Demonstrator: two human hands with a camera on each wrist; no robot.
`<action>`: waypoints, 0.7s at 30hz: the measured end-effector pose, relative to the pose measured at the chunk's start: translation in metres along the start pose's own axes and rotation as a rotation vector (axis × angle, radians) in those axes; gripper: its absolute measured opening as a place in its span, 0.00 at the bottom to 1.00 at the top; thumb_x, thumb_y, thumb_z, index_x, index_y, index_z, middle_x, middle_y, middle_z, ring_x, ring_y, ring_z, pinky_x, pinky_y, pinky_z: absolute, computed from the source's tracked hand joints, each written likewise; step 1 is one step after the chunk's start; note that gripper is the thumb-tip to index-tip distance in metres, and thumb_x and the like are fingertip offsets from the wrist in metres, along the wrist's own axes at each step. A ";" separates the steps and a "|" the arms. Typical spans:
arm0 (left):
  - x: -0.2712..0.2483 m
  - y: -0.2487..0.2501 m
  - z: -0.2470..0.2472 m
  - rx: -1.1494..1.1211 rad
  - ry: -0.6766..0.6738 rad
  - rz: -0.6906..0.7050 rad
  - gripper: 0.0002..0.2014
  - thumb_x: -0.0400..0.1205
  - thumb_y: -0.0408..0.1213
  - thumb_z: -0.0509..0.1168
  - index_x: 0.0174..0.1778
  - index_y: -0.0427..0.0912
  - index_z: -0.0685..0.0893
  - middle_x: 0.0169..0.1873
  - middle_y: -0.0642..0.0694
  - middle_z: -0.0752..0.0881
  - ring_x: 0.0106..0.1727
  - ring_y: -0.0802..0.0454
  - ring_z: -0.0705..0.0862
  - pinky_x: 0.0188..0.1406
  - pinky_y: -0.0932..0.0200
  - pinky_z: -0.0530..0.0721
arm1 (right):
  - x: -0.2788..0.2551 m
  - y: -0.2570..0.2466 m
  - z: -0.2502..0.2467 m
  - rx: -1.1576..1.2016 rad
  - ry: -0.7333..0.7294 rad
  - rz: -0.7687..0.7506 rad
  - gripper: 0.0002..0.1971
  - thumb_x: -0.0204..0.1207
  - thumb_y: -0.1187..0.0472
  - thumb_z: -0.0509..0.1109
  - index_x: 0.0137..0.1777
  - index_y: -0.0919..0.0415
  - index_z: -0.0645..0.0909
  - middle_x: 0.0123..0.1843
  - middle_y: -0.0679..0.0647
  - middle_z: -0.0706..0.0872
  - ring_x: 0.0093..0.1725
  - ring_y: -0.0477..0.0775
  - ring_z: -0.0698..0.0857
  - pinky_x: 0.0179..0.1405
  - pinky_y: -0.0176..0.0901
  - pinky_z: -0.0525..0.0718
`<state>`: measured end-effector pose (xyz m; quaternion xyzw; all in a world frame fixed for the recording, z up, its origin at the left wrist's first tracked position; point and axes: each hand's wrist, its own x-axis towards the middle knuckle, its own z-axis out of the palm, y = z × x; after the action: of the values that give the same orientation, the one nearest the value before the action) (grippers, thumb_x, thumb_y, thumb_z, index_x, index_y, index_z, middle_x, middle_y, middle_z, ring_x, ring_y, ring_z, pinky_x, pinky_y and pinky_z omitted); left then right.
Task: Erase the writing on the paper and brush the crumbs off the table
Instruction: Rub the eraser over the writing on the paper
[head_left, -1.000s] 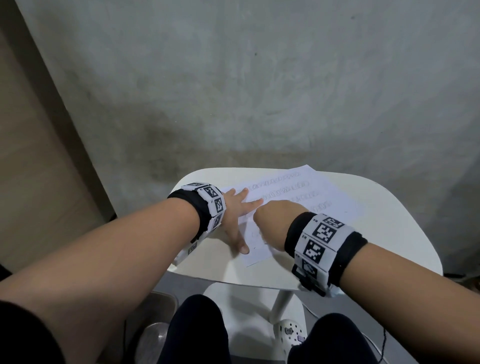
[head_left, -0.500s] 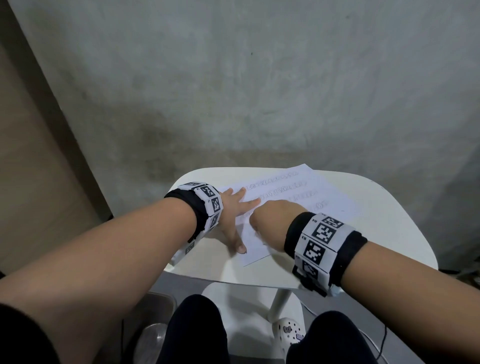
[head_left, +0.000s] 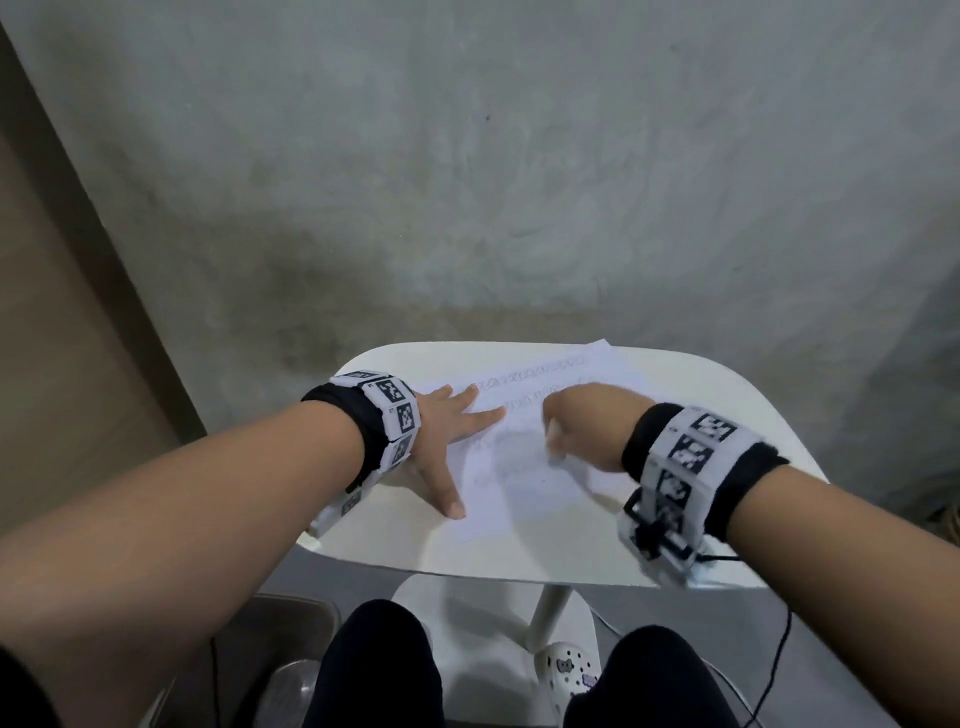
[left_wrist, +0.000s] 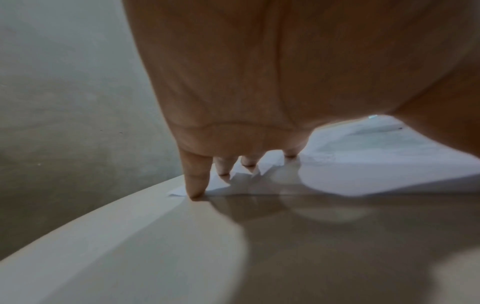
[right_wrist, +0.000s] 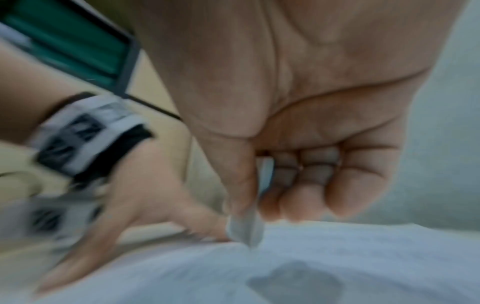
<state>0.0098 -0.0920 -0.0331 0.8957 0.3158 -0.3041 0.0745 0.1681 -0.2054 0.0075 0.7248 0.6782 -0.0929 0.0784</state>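
Observation:
A white sheet of paper (head_left: 524, 467) with rows of pencil loops lies on the small white table (head_left: 701, 395). My left hand (head_left: 447, 431) lies flat with spread fingers on the paper's left edge and presses it down; its fingertips (left_wrist: 194, 189) touch paper and table. My right hand (head_left: 582, 421) is curled into a fist over the middle of the sheet and pinches a small white eraser (right_wrist: 244, 228) whose tip touches the paper (right_wrist: 337, 257). The right wrist view is motion-blurred. The lower rows look faint and smudged; the upper rows (head_left: 540, 371) are still dark.
The table stands against a grey concrete wall (head_left: 519, 182). My knees (head_left: 374, 665) are under its front edge, with a white clog (head_left: 566, 670) and a black cable (head_left: 779, 654) on the floor. A metal bin (head_left: 280, 649) sits at the lower left.
My right hand has slid to the right across the sheet with the eraser, uncovering the faint lower rows. The left hand stays pressed on the paper's left edge.

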 end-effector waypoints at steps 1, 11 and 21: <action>-0.002 -0.004 -0.001 0.001 -0.018 0.015 0.67 0.65 0.67 0.77 0.81 0.66 0.27 0.83 0.52 0.26 0.85 0.44 0.31 0.79 0.28 0.42 | 0.001 0.016 -0.007 0.117 0.053 0.043 0.06 0.74 0.59 0.71 0.48 0.60 0.82 0.45 0.52 0.87 0.47 0.56 0.84 0.40 0.41 0.78; -0.015 -0.010 -0.022 -0.026 0.004 0.004 0.66 0.69 0.63 0.76 0.84 0.54 0.30 0.86 0.48 0.33 0.86 0.40 0.35 0.82 0.33 0.42 | -0.007 0.088 -0.007 0.316 -0.017 0.226 0.02 0.76 0.61 0.66 0.42 0.58 0.77 0.32 0.50 0.88 0.29 0.51 0.84 0.33 0.39 0.78; 0.057 0.048 -0.032 -0.080 0.155 0.077 0.67 0.54 0.83 0.67 0.82 0.68 0.34 0.86 0.56 0.35 0.87 0.45 0.38 0.81 0.33 0.43 | 0.022 0.069 -0.005 -0.081 -0.113 0.206 0.04 0.78 0.64 0.60 0.41 0.58 0.72 0.35 0.49 0.75 0.39 0.54 0.76 0.30 0.37 0.70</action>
<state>0.0903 -0.0900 -0.0444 0.9244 0.2978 -0.2177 0.0974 0.2386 -0.1878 0.0059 0.7805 0.5978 -0.0973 0.1548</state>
